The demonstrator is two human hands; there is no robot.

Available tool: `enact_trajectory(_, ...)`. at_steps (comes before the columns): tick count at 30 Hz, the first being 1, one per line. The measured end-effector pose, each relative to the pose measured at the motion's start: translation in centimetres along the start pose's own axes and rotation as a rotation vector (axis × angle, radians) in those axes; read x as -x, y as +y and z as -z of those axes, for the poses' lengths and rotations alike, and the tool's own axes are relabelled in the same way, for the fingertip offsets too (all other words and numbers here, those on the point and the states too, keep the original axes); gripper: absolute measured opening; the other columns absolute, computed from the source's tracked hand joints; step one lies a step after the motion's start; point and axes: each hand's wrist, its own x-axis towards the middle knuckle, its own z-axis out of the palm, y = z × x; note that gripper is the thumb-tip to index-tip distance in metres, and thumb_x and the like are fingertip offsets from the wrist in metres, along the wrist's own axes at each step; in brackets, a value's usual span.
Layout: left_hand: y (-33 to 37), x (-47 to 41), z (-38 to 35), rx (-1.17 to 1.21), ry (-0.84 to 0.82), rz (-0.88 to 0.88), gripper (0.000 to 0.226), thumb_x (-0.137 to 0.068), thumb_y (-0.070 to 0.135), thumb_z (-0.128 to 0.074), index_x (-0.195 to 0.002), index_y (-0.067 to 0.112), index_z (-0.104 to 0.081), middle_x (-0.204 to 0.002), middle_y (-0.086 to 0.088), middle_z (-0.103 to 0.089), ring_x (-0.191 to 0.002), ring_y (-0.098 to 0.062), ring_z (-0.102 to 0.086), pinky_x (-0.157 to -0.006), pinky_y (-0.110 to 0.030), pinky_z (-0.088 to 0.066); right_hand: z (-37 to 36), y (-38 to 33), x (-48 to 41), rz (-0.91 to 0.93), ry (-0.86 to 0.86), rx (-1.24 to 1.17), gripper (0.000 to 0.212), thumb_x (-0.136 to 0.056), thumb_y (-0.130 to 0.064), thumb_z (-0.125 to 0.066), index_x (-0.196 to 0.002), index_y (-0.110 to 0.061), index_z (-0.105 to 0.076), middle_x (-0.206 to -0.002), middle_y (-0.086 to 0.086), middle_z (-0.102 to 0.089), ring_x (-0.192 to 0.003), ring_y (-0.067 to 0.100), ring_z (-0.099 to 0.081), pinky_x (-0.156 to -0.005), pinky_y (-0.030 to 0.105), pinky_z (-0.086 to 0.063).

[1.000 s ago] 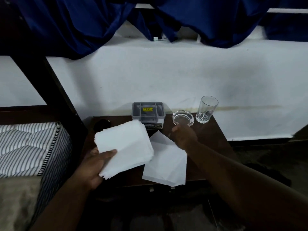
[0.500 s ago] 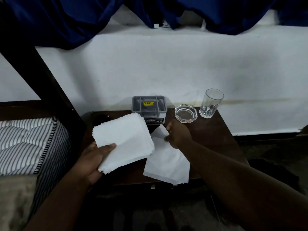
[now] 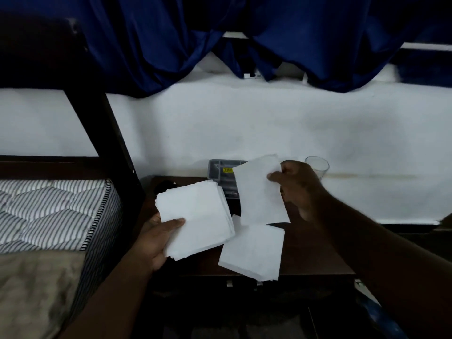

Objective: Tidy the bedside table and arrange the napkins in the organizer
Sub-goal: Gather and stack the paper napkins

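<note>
My left hand (image 3: 156, 238) grips a stack of white napkins (image 3: 195, 214) by its lower left corner, above the left part of the dark bedside table (image 3: 315, 253). My right hand (image 3: 296, 184) pinches a single white napkin (image 3: 259, 192) by its upper right edge and holds it lifted above the table. More white napkins (image 3: 252, 253) lie flat near the table's front edge. The grey organizer (image 3: 222, 172) stands at the back of the table, partly hidden by the lifted napkin.
A clear drinking glass (image 3: 318, 165) stands at the back right of the table, behind my right hand. A striped mattress (image 3: 53, 206) and dark bed frame post (image 3: 107, 143) are on the left. Blue curtains (image 3: 171, 40) hang over the white wall.
My right hand has picked one napkin off the pile on the table and raised it. The ashtray is now hidden behind that hand. The left hand keeps its stack.
</note>
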Motion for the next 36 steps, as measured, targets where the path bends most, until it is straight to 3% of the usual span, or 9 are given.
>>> enact_trajectory(5, 0.0, 1.8, -1.1, 0.019, -0.042, 0.015, 0.037, -0.088, -0.004, -0.068, -0.124, 0.003, -0.066, -0.114, -0.02, -0.076, -0.098, -0.036, -0.074, -0.073, -0.043, -0.064, 1.1, -5.1, 2.4, 0.014, -0.103, -0.269, 0.034, -0.081, -0.018, -0.073, -0.098, 0.009, -0.062, -0.088, 0.025, -0.066, -0.077, 0.037, -0.066, -0.06, 0.038, -0.051)
enact_trajectory(8, 0.1, 3.2, -2.2, 0.03, -0.096, 0.033, 0.038, -0.087, -0.006, -0.067, -0.124, 0.003, -0.066, -0.118, -0.023, -0.074, -0.104, -0.04, -0.072, -0.078, -0.046, -0.064, -0.3, -6.3, 4.3, -0.085, -0.177, -0.427, 0.023, -0.085, -0.008, -0.071, -0.103, 0.004, -0.068, -0.105, 0.025, -0.073, -0.093, 0.04, -0.074, -0.081, 0.05, -0.062)
enact_trajectory(10, 0.1, 3.9, -2.9, 0.052, -0.159, 0.02, 0.04, -0.082, -0.008, -0.069, -0.121, 0.003, -0.068, -0.115, -0.022, -0.075, -0.101, -0.037, -0.074, -0.077, -0.043, -0.064, -1.6, -5.8, 5.0, -0.156, -0.195, -0.473, 0.024, -0.085, -0.005, -0.07, -0.107, 0.003, -0.068, -0.1, 0.023, -0.073, -0.082, 0.033, -0.075, -0.07, 0.045, -0.063)
enact_trajectory(16, 0.2, 5.2, -4.1, 0.029, -0.247, -0.023, 0.021, -0.08, 0.002, -0.072, -0.097, 0.011, -0.078, -0.1, -0.016, -0.079, -0.085, -0.027, -0.077, -0.075, -0.038, -0.064, -5.0, -1.8, 5.4, -0.274, -0.173, -0.391, 0.028, -0.084, -0.006, -0.072, -0.111, 0.001, -0.07, -0.085, 0.008, -0.076, -0.076, 0.025, -0.072, -0.073, 0.035, -0.057)
enact_trajectory(20, 0.3, 4.8, -3.8, 0.028, -0.258, -0.019, 0.022, -0.09, -0.005, -0.061, -0.102, 0.007, -0.074, -0.094, -0.016, -0.077, -0.076, -0.027, -0.075, -0.065, -0.037, -0.063, -6.1, -0.1, 5.2, -0.213, -0.174, -0.277, 0.02, -0.086, -0.008, -0.071, -0.105, -0.006, -0.075, -0.105, 0.021, -0.076, -0.085, 0.03, -0.071, -0.074, 0.039, -0.052)
enact_trajectory(23, 0.3, 4.5, -3.8, -0.005, -0.244, -0.014, 0.028, -0.09, -0.006, -0.062, -0.113, 0.006, -0.073, -0.102, -0.02, -0.076, -0.08, -0.03, -0.075, -0.065, -0.037, -0.062, -6.0, 0.2, 5.1, -0.135, -0.131, -0.151, 0.018, -0.085, -0.011, -0.075, -0.102, -0.005, -0.073, -0.097, 0.017, -0.077, -0.082, 0.03, -0.074, -0.072, 0.042, -0.058)
enact_trajectory(27, 0.4, 4.2, -3.9, 0.0, -0.269, -0.01, 0.035, -0.087, 0.0, -0.067, -0.12, 0.008, -0.073, -0.116, -0.023, -0.074, -0.096, -0.038, -0.072, -0.079, -0.045, -0.062, -5.6, 0.6, 5.0, -0.004, 0.01, 0.032, 0.049, -0.063, -0.033, -0.09, -0.102, -0.02, -0.064, -0.095, 0.001, -0.071, -0.081, 0.018, -0.07, -0.071, 0.04, -0.059)
enact_trajectory(32, 0.2, 4.3, -4.2, 0.001, -0.28, -0.002, 0.033, -0.081, 0.004, -0.07, -0.113, 0.012, -0.077, -0.116, -0.023, -0.074, -0.093, -0.036, -0.073, -0.08, -0.046, -0.061, -4.7, 1.8, 5.2, -0.29, -0.282, -0.268, 0.04, -0.067, -0.015, -0.087, -0.104, -0.011, -0.071, -0.101, 0.012, -0.078, -0.096, 0.033, -0.075, -0.094, 0.056, -0.056)
enact_trajectory(36, 0.5, 4.5, -4.7, 0.072, -0.24, 0.117, 0.036, -0.1, 0.028, -0.049, -0.108, 0.009, -0.079, -0.115, -0.019, -0.075, -0.094, -0.034, -0.075, -0.088, -0.047, -0.055, -4.7, 2.5, 5.0, -0.276, -0.228, -0.277, 0.029, -0.074, -0.002, -0.08, -0.101, -0.006, -0.072, -0.095, 0.016, -0.078, -0.084, 0.033, -0.076, -0.076, 0.05, -0.062)
